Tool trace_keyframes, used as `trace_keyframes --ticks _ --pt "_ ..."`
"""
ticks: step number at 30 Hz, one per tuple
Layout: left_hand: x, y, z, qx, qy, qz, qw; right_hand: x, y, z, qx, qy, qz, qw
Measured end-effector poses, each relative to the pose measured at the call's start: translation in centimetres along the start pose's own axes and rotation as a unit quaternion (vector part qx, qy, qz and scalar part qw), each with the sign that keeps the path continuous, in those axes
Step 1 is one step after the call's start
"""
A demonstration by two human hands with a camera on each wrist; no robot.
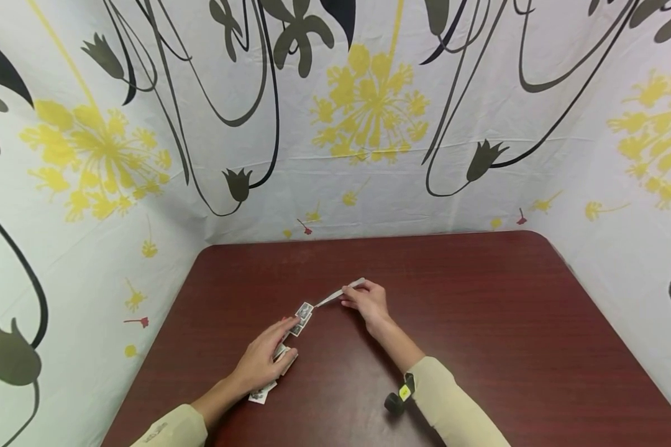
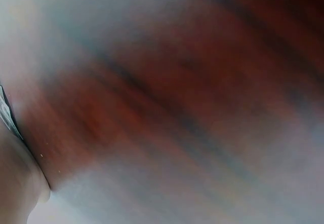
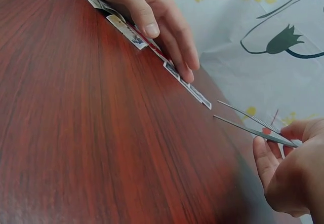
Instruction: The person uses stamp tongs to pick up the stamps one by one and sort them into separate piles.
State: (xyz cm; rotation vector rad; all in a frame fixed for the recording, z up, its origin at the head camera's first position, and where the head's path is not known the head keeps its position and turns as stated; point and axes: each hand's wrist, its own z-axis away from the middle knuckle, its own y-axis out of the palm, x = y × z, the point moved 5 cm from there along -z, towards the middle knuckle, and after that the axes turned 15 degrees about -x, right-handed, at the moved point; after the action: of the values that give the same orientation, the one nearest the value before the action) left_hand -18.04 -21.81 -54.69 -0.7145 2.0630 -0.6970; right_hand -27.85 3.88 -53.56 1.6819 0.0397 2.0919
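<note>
My right hand (image 1: 370, 305) pinches a pair of metal tweezers (image 3: 255, 129) between thumb and fingers. The tweezers' tips stand apart in the right wrist view, just off the far end of a row of small postage stamps (image 1: 303, 318), with nothing between them. Over that row rests my left hand (image 1: 261, 359), its fingers fairly straight and touching the stamps. Part of the row lies hidden under the palm. One stamp with perforated edges (image 3: 125, 31) shows beside the left thumb. Another stamp (image 1: 263, 393) pokes out near the left wrist. Mostly blurred tabletop fills the left wrist view.
The dark reddish wooden table (image 1: 481, 310) has rounded far corners. Behind it and at both sides hangs white cloth (image 1: 335, 205) printed with flowers. A black strap device with a yellow mark (image 1: 404, 394) sits on the right wrist.
</note>
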Motion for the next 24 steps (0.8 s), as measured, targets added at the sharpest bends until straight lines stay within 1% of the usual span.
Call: trace_keyframes --ticks 11,17,24 --pt "0.4 0.2 0.2 0.0 -0.001 -0.007 1.0 -0.5 0.5 -0.2 -0.009 -0.021 0.015 0.9996" --pt "0.4 0.3 0.3 -0.001 0.002 -0.011 0.9999 -0.8 0.7 -0.1 -0.013 -0.024 0.024 0.9993" --pt "0.4 0.3 0.2 0.008 -0.001 -0.011 0.9999 -1.1 0.9 -0.1 -0.016 -0.035 0.041 0.9984"
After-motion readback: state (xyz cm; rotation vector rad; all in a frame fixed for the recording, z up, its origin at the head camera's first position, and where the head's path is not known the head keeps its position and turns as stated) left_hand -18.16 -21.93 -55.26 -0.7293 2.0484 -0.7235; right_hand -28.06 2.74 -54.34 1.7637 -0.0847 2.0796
